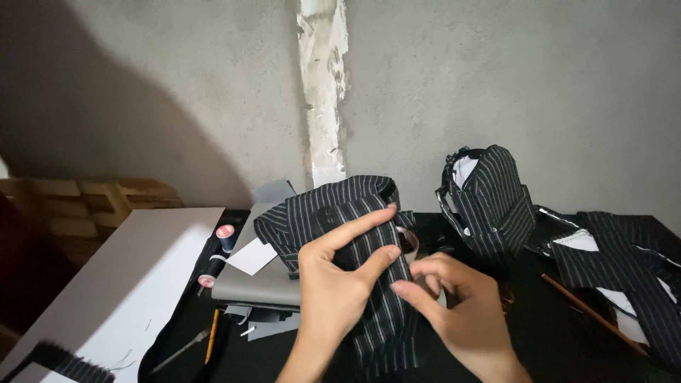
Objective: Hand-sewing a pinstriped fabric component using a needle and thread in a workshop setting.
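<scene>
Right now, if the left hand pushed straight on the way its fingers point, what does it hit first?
The left hand already grips the black white-striped fabric piece; past that, probably the striped folded bundle, though depth is unclear.

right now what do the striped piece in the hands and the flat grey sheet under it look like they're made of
Striped piece: looks like thin woven cloth, black with white pinstripes, matte; it folds and drapes softly over the left hand while the right hand pinches its edge. Grey sheet: seemingly stiff card or interfacing, smooth and matte; it lies flat with straight edges. I can't tell which.
</scene>
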